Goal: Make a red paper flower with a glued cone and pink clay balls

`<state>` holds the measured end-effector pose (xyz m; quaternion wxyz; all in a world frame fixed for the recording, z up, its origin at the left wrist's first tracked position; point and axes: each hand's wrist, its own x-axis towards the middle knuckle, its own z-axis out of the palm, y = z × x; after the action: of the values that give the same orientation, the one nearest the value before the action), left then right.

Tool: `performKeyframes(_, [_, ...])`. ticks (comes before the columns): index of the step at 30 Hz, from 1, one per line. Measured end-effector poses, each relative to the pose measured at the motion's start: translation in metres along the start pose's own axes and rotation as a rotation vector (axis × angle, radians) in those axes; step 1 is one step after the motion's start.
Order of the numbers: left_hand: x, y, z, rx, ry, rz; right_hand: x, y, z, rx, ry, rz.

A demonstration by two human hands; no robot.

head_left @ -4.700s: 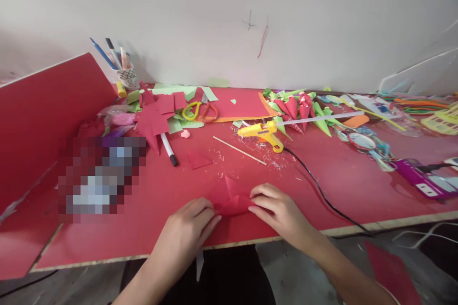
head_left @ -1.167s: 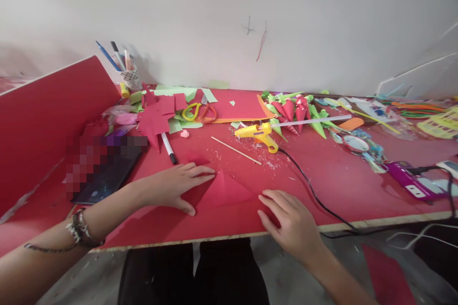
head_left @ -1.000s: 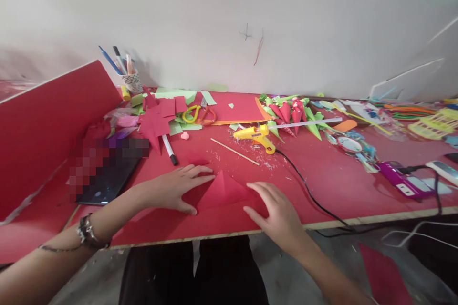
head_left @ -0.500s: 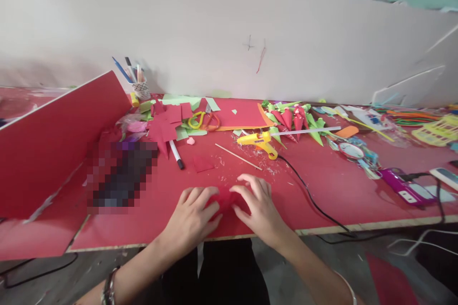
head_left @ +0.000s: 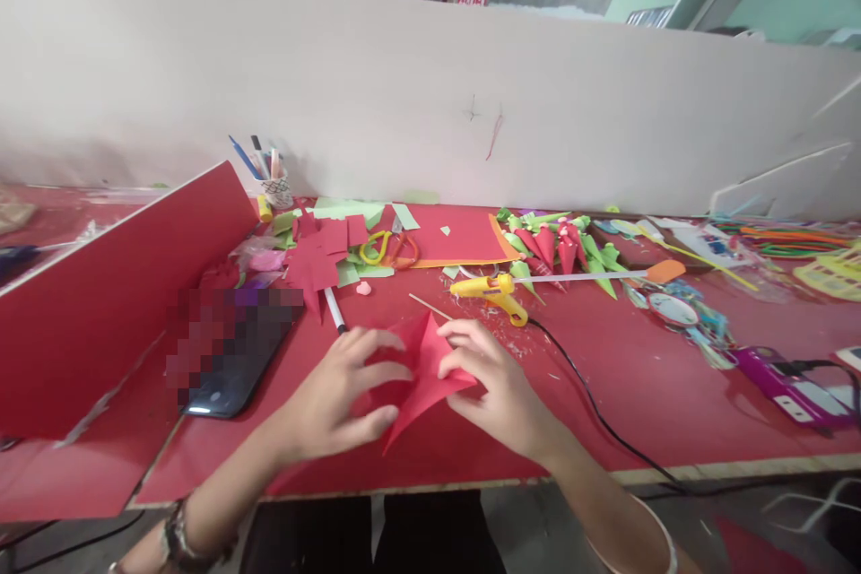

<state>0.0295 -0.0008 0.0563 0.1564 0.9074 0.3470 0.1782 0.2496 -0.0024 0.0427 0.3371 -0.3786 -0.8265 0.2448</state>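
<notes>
A creased sheet of red paper [head_left: 425,369] stands partly folded above the red table, its corners pointing up and down. My right hand [head_left: 501,390] grips its right corner between thumb and fingers. On the other side, my left hand [head_left: 340,395] has its fingers curved and apart, with the fingertips against the paper's left part and the thumb clear of the forefinger. Just behind the paper lies a thin wooden stick [head_left: 430,306], partly covered. A yellow glue gun [head_left: 494,289] with a long clear glue stick rests beyond my right hand.
Red paper pieces [head_left: 316,256], scissors [head_left: 390,248] and a marker [head_left: 334,309] lie at back left. Red and green paper cones [head_left: 552,247] are piled behind the glue gun. A black phone [head_left: 235,377] lies left, a purple power strip [head_left: 794,386] right. A pale board [head_left: 404,99] closes the back.
The red paper, earlier low and flat under my fingers, now stands up with its folds spread. My left hand has shifted slightly left. The camera view has tilted up a little.
</notes>
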Motion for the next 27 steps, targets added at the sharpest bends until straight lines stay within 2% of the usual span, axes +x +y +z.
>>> performKeyframes(1, [0.000, -0.007, -0.008, -0.038, -0.017, 0.011, 0.004, 0.001, -0.004, 0.002, 0.018, 0.001])
performKeyframes(3, [0.001, -0.021, -0.017, -0.087, 0.029, 0.012, 0.012, 0.003, -0.011, 0.012, 0.065, -0.003])
performKeyframes(6, [0.005, -0.038, -0.016, -0.197, 0.085, -0.012, 0.023, 0.010, -0.016, 0.060, 0.156, -0.010])
performKeyframes(10, [0.017, -0.050, -0.004, -0.257, 0.208, -0.099, 0.037, 0.021, -0.009, 0.236, 0.198, 0.033])
performKeyframes(15, [0.038, -0.056, 0.011, -0.529, 0.570, -0.282, 0.044, 0.032, 0.013, 0.429, 0.326, 0.188])
performKeyframes(19, [0.047, -0.057, 0.028, -0.846, 0.644, -0.425, 0.043, 0.034, 0.026, 0.536, 0.341, 0.261])
performKeyframes(22, [0.047, -0.057, 0.044, -1.005, 0.736, -0.454, 0.040, 0.034, 0.031, 0.515, 0.348, 0.281])
performKeyframes(24, [0.045, -0.057, 0.052, -1.025, 0.700, -0.456, 0.038, 0.033, 0.033, 0.523, 0.345, 0.282])
performKeyframes(27, [0.042, -0.056, 0.058, -0.954, 0.559, -0.484, 0.037, 0.031, 0.038, 0.600, 0.351, 0.299])
